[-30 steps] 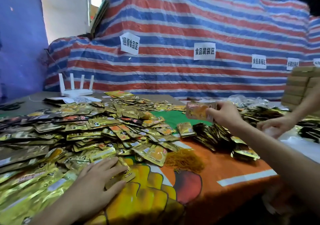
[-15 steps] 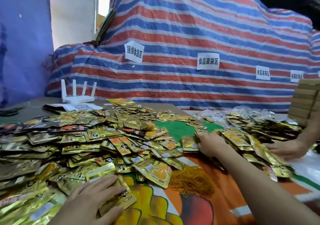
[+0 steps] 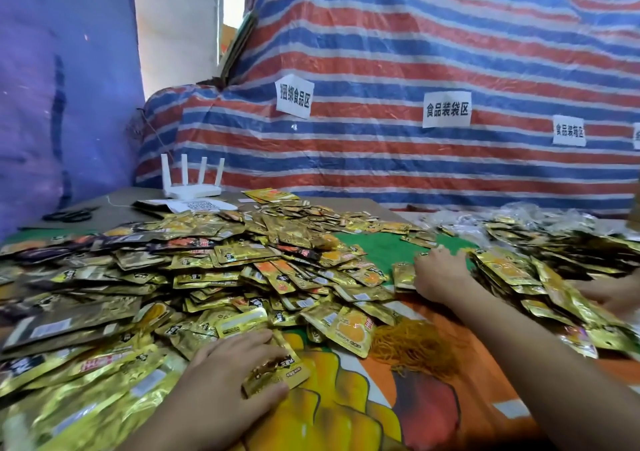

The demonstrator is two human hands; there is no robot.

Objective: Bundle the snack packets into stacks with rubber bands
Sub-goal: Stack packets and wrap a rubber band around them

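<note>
Gold foil snack packets (image 3: pixel 207 277) are seen heaped across the left and middle of the table, much as half a second ago. The right hand (image 3: pixel 440 277), raised with a bundle a second ago, has been brought down and is kept low at the left edge of the right-hand pile of gold packets (image 3: pixel 519 277), hardly shifted since the last frame. Its fingers are bent over towards the green patch of cloth; whether anything is grasped cannot be told. A small gold packet stack (image 3: pixel 403 274) is lying just left of it.

The left hand (image 3: pixel 225 378) has stayed at the near edge of the big heap, and one gold packet with dark print (image 3: pixel 277 371) is gripped between its thumb and forefinger.

Clear plastic bags (image 3: pixel 519 215) are piled far right; what is in them cannot be made out.

Between the two hands, a tangle of orange rubber bands (image 3: pixel 412 343) is left on the printed orange, yellow and green tablecloth (image 3: pixel 346 416), nearer the right forearm. Another person's hand (image 3: pixel 613 294) is laid on the right pile. Far left, a white four-antenna router (image 3: pixel 192 187) and black scissors (image 3: pixel 71 215) are set before the red, white and blue striped tarpaulin (image 3: pixel 415 52).
</note>
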